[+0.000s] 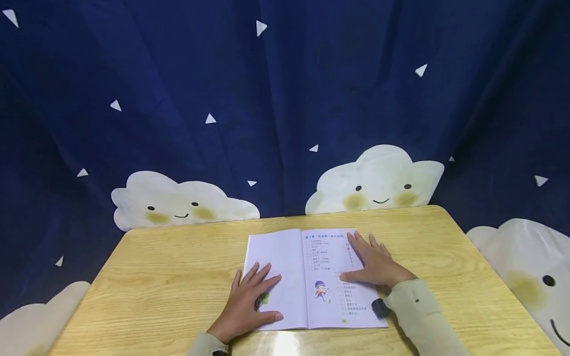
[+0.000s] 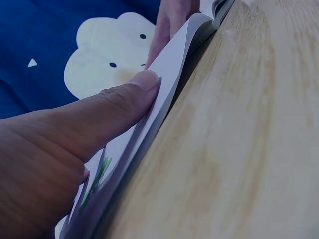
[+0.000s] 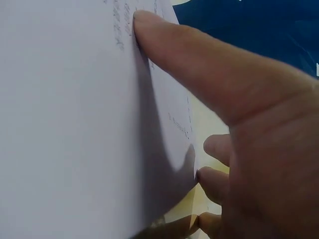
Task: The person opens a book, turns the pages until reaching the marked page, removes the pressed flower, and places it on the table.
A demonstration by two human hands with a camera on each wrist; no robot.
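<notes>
An open book [image 1: 289, 257] lies on the wooden table. Its left page is mostly blank with a small green picture, while the right page carries printed lines, a blue heading and a small cartoon figure [image 1: 320, 290]. My left hand [image 1: 250, 302] rests spread over the left page's outer edge; in the left wrist view its thumb [image 2: 124, 102] presses on the paper. On the other side my right hand [image 1: 374, 259] lies spread across the right page's upper outer edge. The right wrist view shows that thumb [image 3: 184, 50] touching the printed page, with the other fingers at the page edge.
The light wooden table [image 1: 169, 277] extends on both sides of the book. Behind it hangs a dark blue curtain [image 1: 200, 74] with white triangles and smiling clouds. A small dark object [image 1: 380, 308] sits at the right sleeve's cuff, over the book's edge.
</notes>
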